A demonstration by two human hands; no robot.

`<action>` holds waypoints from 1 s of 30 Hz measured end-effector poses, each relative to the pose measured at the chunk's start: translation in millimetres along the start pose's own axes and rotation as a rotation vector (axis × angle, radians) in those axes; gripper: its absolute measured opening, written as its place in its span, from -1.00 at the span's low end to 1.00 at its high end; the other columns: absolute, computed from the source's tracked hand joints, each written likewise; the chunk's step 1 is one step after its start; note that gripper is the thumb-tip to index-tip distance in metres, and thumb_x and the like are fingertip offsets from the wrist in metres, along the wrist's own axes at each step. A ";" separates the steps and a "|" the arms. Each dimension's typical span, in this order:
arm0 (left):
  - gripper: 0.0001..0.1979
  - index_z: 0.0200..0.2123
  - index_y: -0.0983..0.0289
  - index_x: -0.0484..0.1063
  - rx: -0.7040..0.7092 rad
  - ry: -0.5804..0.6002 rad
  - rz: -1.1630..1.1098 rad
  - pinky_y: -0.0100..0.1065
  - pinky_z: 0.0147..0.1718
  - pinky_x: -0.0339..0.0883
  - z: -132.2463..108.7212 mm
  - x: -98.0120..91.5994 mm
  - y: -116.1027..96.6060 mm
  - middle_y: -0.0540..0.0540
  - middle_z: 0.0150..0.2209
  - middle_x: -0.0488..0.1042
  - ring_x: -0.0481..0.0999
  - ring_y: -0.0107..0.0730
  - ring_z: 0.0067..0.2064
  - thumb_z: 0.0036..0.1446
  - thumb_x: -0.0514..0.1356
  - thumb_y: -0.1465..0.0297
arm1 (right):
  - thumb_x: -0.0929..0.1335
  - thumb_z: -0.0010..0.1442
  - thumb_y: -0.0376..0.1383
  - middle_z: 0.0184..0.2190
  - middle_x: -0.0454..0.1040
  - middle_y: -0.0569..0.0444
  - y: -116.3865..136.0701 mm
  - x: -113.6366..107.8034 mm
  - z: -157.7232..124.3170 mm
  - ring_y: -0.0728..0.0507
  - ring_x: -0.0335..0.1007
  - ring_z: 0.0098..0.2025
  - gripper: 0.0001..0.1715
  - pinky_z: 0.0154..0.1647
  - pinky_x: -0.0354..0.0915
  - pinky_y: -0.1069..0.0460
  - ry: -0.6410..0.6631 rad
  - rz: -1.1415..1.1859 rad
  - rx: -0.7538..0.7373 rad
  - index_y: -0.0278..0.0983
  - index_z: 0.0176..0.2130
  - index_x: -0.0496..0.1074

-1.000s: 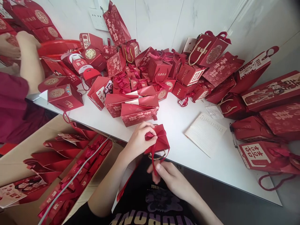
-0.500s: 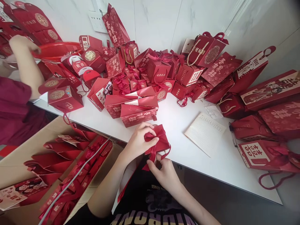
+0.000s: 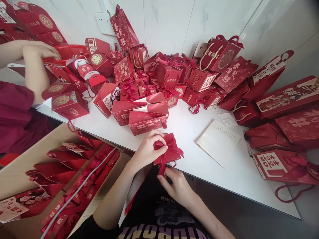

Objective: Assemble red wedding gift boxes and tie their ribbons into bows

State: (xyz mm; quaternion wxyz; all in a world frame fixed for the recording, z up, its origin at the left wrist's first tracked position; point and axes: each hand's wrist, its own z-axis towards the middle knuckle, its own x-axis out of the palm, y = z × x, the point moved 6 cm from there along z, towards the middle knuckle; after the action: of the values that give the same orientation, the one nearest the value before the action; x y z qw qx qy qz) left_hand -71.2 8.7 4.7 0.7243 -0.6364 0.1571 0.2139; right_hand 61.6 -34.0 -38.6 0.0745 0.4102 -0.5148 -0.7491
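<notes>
Here the left hand is bearing down on the small red box, which is sitting right at the near edge of the white table, just in front of a flat red bag. Thumb and forefinger are pinching together on the knot of the red ribbon on top of the box. Just below the table edge, the right hand is holding the ribbon's hanging tail, fingertips closed on it.

For a neat result, the left pinch looks like the anchor. It should be pinning the crossing flat while the right hand is taking up slack in a straight, even line, so the loops are not twisting or slipping loose. With the box so close to the edge, a hard tug is risking dragging it off, so a gentle pull is the safer call.

An open booklet is lying to the right, well apart. A heap of red gift boxes is crowding the back of the table. At far left, another person's hand is working among more boxes.
</notes>
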 end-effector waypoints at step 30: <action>-0.97 -0.37 0.21 0.42 0.004 0.077 -0.067 -0.20 0.12 0.23 0.0 1.6 5.9 0.08 -0.07 0.35 0.36 -0.26 0.08 0.07 0.23 0.43 | 0.30 0.18 0.04 -0.68 0.34 0.17 -3.5 -25.3 -0.3 0.03 0.20 -0.71 -0.54 -0.68 0.15 0.12 0.378 0.516 0.396 -0.28 -0.43 0.46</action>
State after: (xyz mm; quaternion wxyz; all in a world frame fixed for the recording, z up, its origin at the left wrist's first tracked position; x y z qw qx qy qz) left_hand -72.8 9.5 -1.1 0.7258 -0.6475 0.1639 0.1645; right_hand 79.4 -19.1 -27.9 0.2736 0.4045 -0.7131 -0.5029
